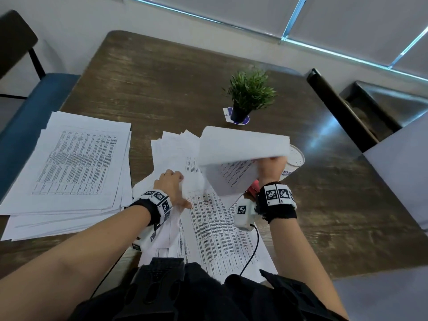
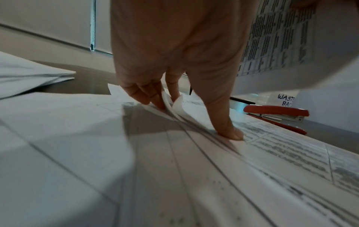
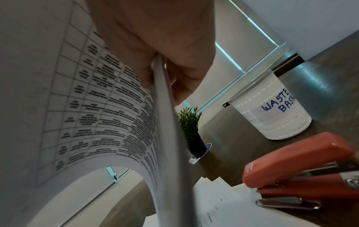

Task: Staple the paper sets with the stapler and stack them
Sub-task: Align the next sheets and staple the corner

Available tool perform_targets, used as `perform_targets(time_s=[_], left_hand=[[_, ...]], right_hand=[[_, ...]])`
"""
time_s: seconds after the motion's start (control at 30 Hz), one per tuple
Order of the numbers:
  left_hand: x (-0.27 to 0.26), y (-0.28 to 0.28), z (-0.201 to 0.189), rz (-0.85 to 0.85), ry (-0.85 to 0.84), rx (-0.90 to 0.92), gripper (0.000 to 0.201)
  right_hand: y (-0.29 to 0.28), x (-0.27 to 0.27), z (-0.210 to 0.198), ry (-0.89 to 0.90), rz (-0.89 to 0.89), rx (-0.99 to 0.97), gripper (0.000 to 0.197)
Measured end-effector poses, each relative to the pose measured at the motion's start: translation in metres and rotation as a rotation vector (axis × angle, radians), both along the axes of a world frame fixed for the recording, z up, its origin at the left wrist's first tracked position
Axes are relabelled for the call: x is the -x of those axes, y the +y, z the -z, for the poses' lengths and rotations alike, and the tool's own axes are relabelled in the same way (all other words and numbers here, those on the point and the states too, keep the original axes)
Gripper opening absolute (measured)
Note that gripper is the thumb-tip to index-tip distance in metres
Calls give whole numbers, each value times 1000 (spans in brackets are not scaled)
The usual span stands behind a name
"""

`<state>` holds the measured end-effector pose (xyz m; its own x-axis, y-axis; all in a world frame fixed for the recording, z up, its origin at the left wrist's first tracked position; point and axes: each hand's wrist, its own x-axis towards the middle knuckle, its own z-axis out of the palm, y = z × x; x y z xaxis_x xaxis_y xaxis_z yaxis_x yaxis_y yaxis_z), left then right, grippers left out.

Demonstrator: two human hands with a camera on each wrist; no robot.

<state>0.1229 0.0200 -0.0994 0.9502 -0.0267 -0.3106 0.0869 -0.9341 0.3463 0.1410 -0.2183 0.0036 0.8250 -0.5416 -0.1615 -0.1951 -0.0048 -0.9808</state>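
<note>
Bare table (image 1: 162,72) far side open; plant (image 1: 249,93), waste cup (image 1: 296,156), stapler (image 3: 303,167) crowd right

You have matt white printed paper in the lifted set (image 1: 243,147), the loose sheets (image 1: 215,228) below and the stack (image 1: 76,165) at left. The counter (image 1: 162,72) looks like dark wood grain, rough in pattern with a soft sheen at right. The stapler (image 3: 303,162) is red, smooth, glossy, with bright metal parts. The waste cup (image 3: 272,106) is translucent, frosted plastic.
</note>
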Motion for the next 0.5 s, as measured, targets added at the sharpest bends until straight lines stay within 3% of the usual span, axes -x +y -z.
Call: perform_targets(time_s=[0.13,0.27,0.37,0.5], left_hand=[[-2,1,-7,15,51,-62,104],[3,-2,-8,55,23,-136,76],[4,-2,-7,49,-92,49,44],[-26,16,-40,-209,-237,349,30]], right_hand=[[5,-2,-25,-138,24,91,33],[0,4,-16,-157,52,178,37],[-3,2,-17,-206,54,168,33],[-9,0,-20,-222,60,135,28]])
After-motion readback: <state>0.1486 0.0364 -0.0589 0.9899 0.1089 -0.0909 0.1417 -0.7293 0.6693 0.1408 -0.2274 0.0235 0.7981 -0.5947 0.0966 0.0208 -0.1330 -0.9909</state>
